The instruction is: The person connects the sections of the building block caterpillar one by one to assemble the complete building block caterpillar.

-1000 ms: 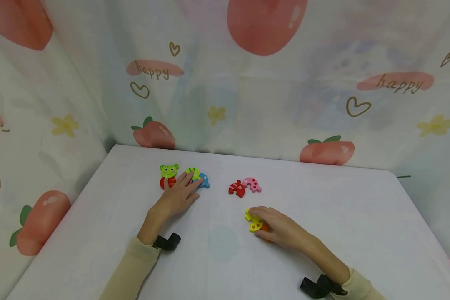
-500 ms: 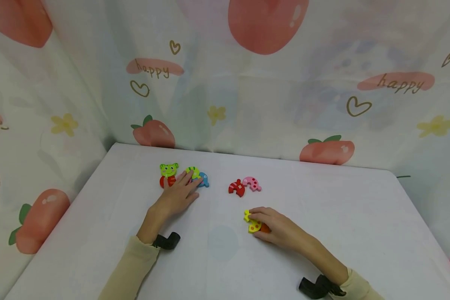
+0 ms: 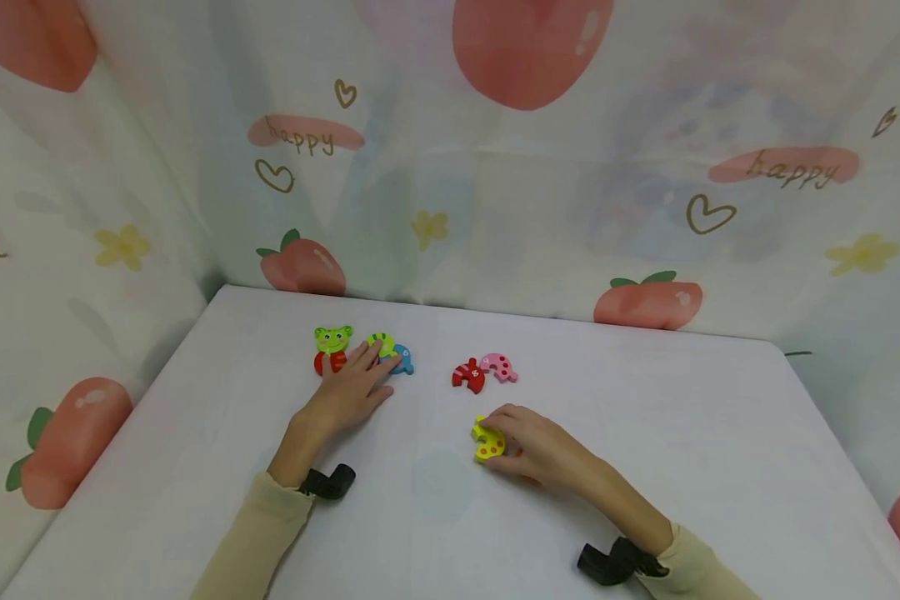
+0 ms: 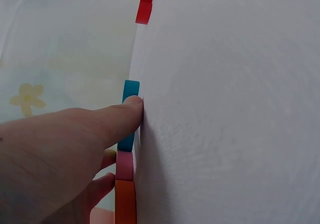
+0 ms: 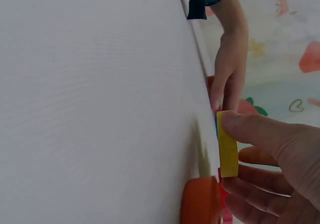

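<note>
Pinching yellow spotted piece point(image 3: 492, 451) in right hand point(image 3: 536, 444), roughly fore-and-aft lengthwise, to the right and nearside of blue piece point(image 3: 404, 361). Touching blue piece with outspread left hand point(image 3: 347, 392).

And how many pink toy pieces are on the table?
2 in sight: a spotted one beside a red piece, and a second one partly covered by the left hand, next to the blue piece. More could hide under that hand.
</note>
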`<act>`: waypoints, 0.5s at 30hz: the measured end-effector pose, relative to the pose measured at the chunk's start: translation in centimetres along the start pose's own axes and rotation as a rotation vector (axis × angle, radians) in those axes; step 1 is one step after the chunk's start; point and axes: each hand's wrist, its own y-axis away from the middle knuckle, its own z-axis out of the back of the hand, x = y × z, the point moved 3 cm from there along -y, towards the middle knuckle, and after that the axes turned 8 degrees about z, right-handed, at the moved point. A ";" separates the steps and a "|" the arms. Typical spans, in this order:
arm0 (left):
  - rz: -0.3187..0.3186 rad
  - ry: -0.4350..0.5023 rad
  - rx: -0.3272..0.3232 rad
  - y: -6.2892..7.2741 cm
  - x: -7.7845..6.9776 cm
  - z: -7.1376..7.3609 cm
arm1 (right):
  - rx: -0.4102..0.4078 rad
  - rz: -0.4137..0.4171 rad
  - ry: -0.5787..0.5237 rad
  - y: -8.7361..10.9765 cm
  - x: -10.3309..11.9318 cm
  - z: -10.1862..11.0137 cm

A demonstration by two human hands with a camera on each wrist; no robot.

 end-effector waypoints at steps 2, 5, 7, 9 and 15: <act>0.000 0.003 -0.007 0.0 0.2 0.0 | -0.020 0.000 -0.015 -1.2 0.5 0.3; -0.003 0.004 -0.018 -0.1 0.3 -0.1 | -0.047 0.004 -0.019 -3.1 1.1 0.7; -0.002 -0.001 -0.024 -0.1 0.3 -0.3 | -0.065 0.023 -0.018 -4.5 1.4 0.6; 0.002 -0.009 -0.027 -0.2 0.4 -0.3 | -0.071 0.031 -0.019 -5.9 1.6 0.4; -0.011 -0.013 -0.039 -0.2 0.6 -0.4 | -0.080 -0.007 -0.030 -10.3 1.4 -0.3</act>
